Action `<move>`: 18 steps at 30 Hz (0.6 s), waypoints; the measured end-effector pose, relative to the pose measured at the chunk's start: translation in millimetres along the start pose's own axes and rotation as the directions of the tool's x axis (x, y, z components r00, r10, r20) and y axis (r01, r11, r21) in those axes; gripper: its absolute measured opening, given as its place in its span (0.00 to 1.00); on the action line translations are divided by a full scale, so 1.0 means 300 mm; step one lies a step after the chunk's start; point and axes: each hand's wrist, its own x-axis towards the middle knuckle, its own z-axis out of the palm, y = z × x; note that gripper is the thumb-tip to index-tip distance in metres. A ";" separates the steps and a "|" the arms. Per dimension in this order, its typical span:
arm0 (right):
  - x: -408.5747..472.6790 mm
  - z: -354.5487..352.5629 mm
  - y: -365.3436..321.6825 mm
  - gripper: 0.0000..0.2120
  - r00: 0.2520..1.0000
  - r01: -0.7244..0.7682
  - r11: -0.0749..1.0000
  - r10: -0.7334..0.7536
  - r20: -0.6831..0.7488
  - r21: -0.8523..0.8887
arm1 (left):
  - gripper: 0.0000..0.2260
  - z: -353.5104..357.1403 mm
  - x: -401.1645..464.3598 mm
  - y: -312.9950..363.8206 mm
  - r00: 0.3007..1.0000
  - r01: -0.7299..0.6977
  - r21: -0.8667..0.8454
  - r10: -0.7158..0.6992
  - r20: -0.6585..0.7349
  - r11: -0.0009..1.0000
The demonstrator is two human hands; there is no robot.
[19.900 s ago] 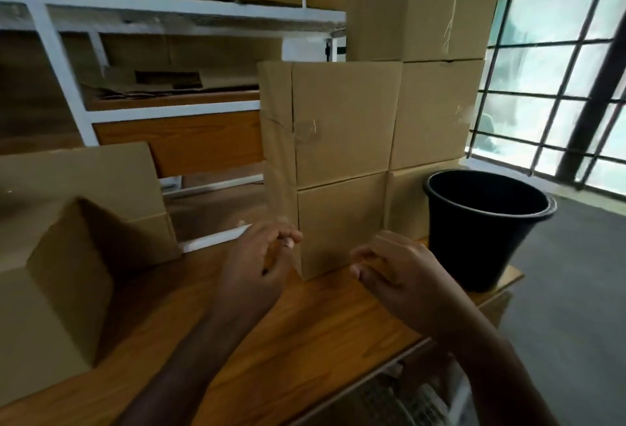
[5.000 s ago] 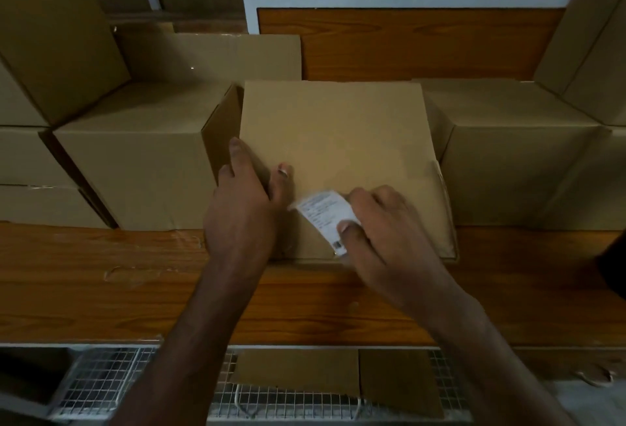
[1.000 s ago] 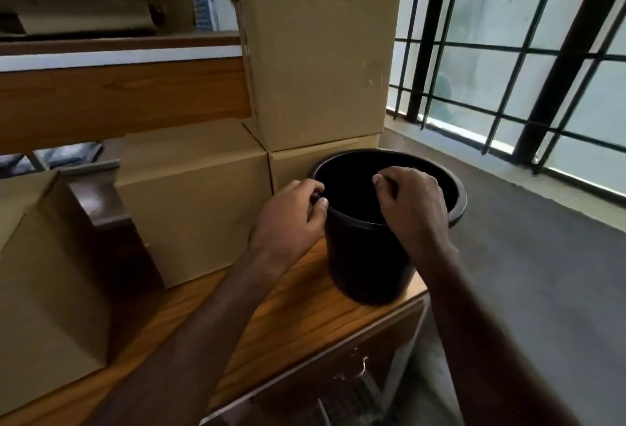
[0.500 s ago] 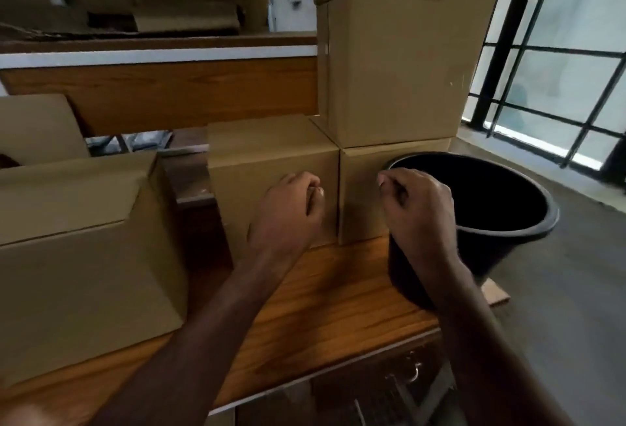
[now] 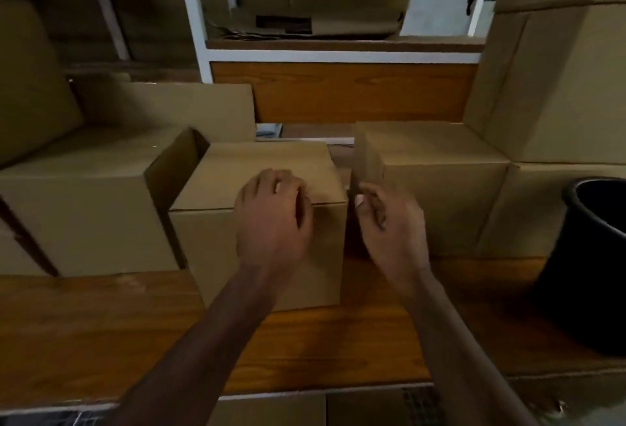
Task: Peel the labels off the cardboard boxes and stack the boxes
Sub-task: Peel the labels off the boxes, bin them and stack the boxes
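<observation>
— Wooden bench (image 5: 101, 317), boxes all along it. Where's the one to lift?

— Middle box (image 5: 257, 256), dead ahead. Left hand (image 5: 271, 219) lies loosely curled over its top front edge, nearer; right hand (image 5: 389, 222), curled and empty, hovers just beside its right side.

— Labels?

— None visible; far faces hidden, picture blurred.

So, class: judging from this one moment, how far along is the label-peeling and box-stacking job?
Done: boxes stand stacked at the right, and the middle box shows no label on its visible faces. In hand: the left hand rests curled at that box's top front edge; the right hand hovers beside it, holding nothing visible. Left: stacking this box, then checking the left box and the others.
</observation>
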 end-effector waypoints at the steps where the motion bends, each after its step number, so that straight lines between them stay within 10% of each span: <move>1: 0.002 0.048 -0.027 0.18 0.999 -0.017 1.000 0.017 0.034 0.007 | 0.18 -0.005 -0.002 -0.061 0.999 0.033 0.042 -0.033 -0.009 0.999; 13: -0.073 0.248 -0.072 0.22 0.995 -0.102 0.986 0.103 -0.006 0.131 | 0.24 0.070 -0.075 -0.379 0.999 0.020 0.107 -0.016 -0.038 0.994; 18: -0.090 0.253 -0.060 0.26 0.992 -0.119 0.981 0.111 0.061 0.153 | 0.32 0.143 -0.143 -0.420 0.971 0.192 -0.114 -0.206 -0.123 0.975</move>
